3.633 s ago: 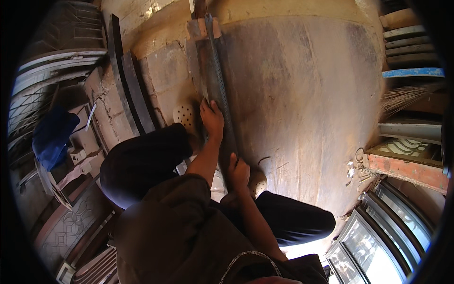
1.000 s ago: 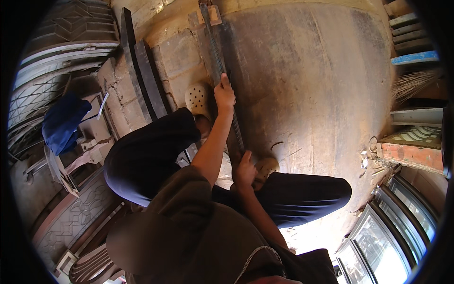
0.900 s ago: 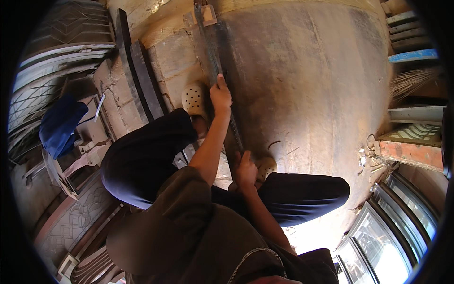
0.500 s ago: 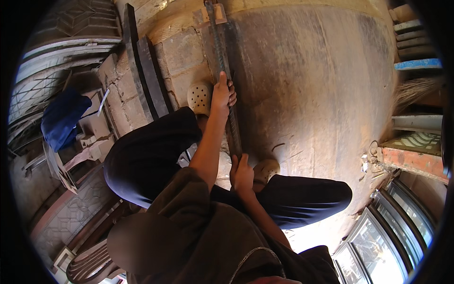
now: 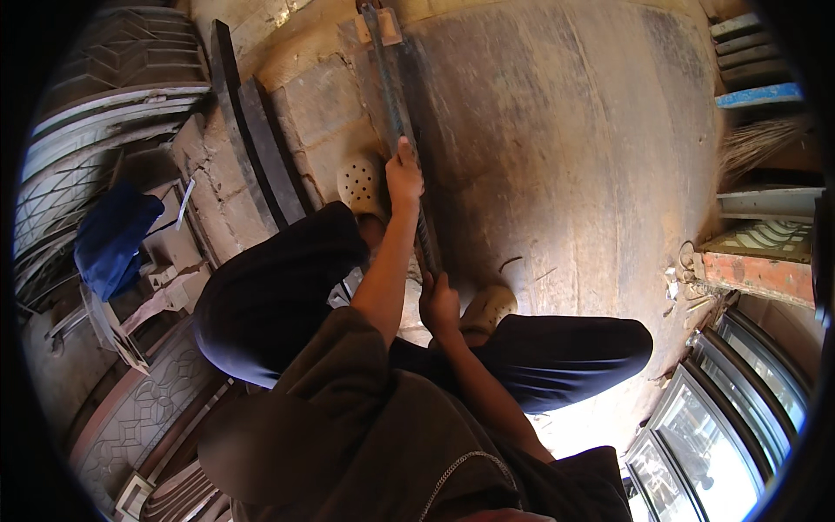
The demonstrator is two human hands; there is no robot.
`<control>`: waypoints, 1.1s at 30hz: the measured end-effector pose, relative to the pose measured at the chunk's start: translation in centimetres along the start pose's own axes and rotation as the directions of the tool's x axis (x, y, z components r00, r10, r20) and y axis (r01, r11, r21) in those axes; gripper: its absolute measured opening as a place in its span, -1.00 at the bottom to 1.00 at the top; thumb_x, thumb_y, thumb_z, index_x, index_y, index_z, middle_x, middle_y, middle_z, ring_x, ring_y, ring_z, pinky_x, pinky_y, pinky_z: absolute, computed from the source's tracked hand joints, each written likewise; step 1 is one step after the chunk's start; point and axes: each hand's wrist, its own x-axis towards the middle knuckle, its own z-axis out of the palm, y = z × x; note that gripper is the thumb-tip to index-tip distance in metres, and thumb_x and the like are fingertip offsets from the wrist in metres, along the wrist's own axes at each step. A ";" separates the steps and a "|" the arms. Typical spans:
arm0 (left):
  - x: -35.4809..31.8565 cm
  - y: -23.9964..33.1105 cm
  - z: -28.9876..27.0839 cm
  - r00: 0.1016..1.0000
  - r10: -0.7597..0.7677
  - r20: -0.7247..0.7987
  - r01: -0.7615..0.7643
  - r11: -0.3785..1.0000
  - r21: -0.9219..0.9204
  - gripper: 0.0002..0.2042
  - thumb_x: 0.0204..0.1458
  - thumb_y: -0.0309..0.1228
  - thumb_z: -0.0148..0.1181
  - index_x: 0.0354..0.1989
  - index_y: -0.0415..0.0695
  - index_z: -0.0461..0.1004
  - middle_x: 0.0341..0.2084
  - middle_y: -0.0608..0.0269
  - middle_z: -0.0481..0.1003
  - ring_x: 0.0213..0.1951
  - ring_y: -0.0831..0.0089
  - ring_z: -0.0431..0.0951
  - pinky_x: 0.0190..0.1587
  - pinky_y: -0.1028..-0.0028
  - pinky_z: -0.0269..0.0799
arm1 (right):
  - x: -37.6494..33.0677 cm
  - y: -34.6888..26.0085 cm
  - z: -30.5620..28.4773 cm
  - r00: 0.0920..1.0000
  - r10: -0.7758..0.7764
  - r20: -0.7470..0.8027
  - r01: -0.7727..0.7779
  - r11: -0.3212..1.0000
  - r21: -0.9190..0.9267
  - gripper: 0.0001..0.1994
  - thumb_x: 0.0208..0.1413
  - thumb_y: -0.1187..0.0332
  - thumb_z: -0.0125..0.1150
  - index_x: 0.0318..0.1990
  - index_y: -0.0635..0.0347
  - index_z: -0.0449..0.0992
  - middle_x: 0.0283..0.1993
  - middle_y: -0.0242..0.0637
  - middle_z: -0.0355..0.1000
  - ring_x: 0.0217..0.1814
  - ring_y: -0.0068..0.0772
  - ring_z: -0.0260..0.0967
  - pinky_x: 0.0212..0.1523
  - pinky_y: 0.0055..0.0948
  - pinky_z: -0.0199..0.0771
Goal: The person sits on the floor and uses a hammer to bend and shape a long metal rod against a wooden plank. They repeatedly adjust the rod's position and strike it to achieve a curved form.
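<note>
A long, dark ribbed metal bar (image 5: 389,85) runs away from me between my feet. My left hand (image 5: 405,177) is closed around its middle, thumb laid along the top. Closer to my body, my right hand (image 5: 440,304) grips the near end, its thumb pointing up the bar. The bar's far end meets a small brown block (image 5: 379,26) on the floor. Under and beside the bar lies a dark flat strip (image 5: 402,109), partly covered by it. Tan perforated clogs (image 5: 360,184) are on my feet, one on each side of the bar.
Two dark beams (image 5: 270,152) lie to the left. Beyond them are a blue cloth (image 5: 117,239) and carved panels (image 5: 143,396). To the right stand a broom (image 5: 765,143), an orange-red painted frame (image 5: 757,277) and glazed window frames (image 5: 696,426). A brown sheet (image 5: 565,148) covers much of the floor.
The view has shifted slightly. Both hands stay on the bar, and the right hand sits a little farther up and left in the picture. Fewer left fingers show past the bar.
</note>
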 end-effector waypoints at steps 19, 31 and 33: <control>0.0 -0.8 -1.4 0.959 -0.070 0.274 0.148 0.950 -0.276 -0.46 0.14 0.25 -0.17 -0.55 -0.01 0.20 -0.84 0.50 0.04 -0.87 0.64 0.05 -0.84 0.57 -0.06 | 0.1 0.2 -1.9 0.997 -0.013 0.070 0.018 0.997 -0.074 -0.65 0.26 0.09 -0.06 -0.26 0.28 0.29 -0.62 0.19 0.37 -0.52 0.36 0.37 -0.49 0.18 0.33; -0.7 0.9 -2.8 0.952 -0.100 0.288 0.168 0.961 -0.221 -0.46 0.14 0.27 -0.19 -0.56 0.02 0.20 -0.84 0.54 0.03 -0.86 0.66 0.03 -0.83 0.60 -0.10 | -2.1 -1.4 -1.4 0.995 -0.024 0.101 0.027 0.999 -0.020 -0.66 0.27 0.12 -0.07 -0.26 0.28 0.27 -0.64 0.21 0.36 -0.51 0.38 0.36 -0.47 0.22 0.31; -1.0 1.0 -2.8 0.949 -0.112 0.295 0.177 0.963 -0.203 -0.46 0.14 0.26 -0.18 -0.56 0.02 0.20 -0.85 0.54 0.03 -0.86 0.66 0.03 -0.82 0.59 -0.10 | -2.3 -1.5 -1.2 0.996 -0.020 0.086 0.023 0.999 -0.029 -0.67 0.27 0.12 -0.07 -0.26 0.28 0.26 -0.64 0.21 0.36 -0.52 0.38 0.36 -0.48 0.22 0.30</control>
